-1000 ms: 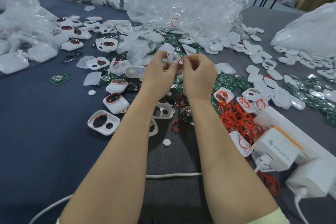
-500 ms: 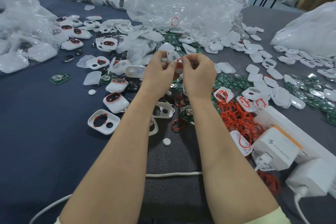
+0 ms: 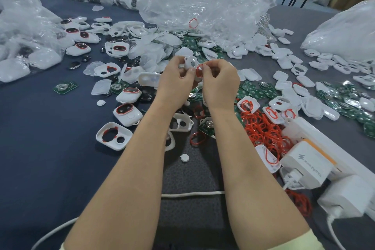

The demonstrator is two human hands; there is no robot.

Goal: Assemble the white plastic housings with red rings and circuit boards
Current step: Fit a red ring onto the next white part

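Both hands are raised above the middle of the table. My left hand (image 3: 176,76) grips a small white plastic housing (image 3: 190,62) by its edge. My right hand (image 3: 220,81) pinches a red ring (image 3: 199,70) against that housing, between thumb and forefinger. A heap of loose red rings (image 3: 261,130) lies to the right of my right forearm. Green circuit boards (image 3: 254,93) lie scattered behind it. White housings with red rings fitted (image 3: 127,114) sit to the left, along with an open housing shell (image 3: 113,135).
Crumpled clear plastic bags (image 3: 194,0) rise at the back and another bag (image 3: 345,34) at the far right. A white power strip with chargers (image 3: 308,162) sits at the right front. A white cable (image 3: 192,194) crosses the dark mat under my forearms.
My hands have stayed in nearly the same place; the fingers shifted slightly on the housing and the red ring.
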